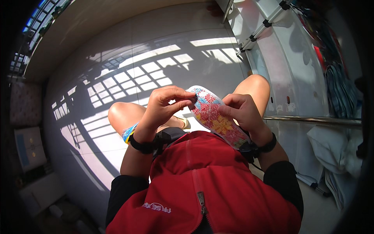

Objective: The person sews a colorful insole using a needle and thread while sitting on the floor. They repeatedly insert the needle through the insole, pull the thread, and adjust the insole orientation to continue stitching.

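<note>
A shoe insole [211, 109] with a white rim and colourful cross-stitch lies slantwise above my lap. Red, blue and yellow stitches cover its face. My right hand [241, 112] grips its right edge, thumb on the stitched side and fingers behind. At the upper left edge, my left hand [168, 102] pinches a small dark object [193, 99] between thumb and forefinger; what it is cannot be made out. The insole's lower end reaches the strap on my right wrist.
My bare knees are spread on both sides. A metal rail [312, 120] runs along the right, near white panels [280, 58] and white poles with black joints [263, 26]. A white bag [327, 143] hangs below the rail. Sunlight patterns the tiled floor [114, 70].
</note>
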{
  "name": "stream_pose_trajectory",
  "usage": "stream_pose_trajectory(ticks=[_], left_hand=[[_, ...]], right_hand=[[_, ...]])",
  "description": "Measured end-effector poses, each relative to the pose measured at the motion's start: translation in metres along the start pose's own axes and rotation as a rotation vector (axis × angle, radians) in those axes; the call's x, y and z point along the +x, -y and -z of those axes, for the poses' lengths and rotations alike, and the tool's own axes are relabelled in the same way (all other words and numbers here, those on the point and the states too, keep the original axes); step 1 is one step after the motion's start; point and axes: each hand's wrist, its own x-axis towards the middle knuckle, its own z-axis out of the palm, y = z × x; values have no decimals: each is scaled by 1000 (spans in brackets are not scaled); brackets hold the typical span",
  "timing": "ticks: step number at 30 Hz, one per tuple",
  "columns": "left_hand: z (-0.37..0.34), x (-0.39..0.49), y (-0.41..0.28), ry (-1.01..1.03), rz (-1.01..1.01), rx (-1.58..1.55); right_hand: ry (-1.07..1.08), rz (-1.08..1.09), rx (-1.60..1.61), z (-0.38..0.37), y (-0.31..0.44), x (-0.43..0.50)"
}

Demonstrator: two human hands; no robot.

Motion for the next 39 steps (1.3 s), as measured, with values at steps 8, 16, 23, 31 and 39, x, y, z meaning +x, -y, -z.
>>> stream_pose_trajectory(ticks=[8, 16, 23, 31, 39], left_hand=[[-1, -8, -10, -23, -104, 289], [-7, -18, -13, -78, -77, 300], [-20, -21, -5, -82, -50, 285], [-31, 2, 0, 161, -21, -127], [-59, 45, 30, -24, 180, -353]], right_hand=[[39, -9, -35, -2, -2, -8], [104, 2, -20, -3, -1, -11], [90, -39, -48, -3, -2, -20], [-29, 17, -46, 14, -9, -33], [-606, 519, -655, 52, -10, -29]])
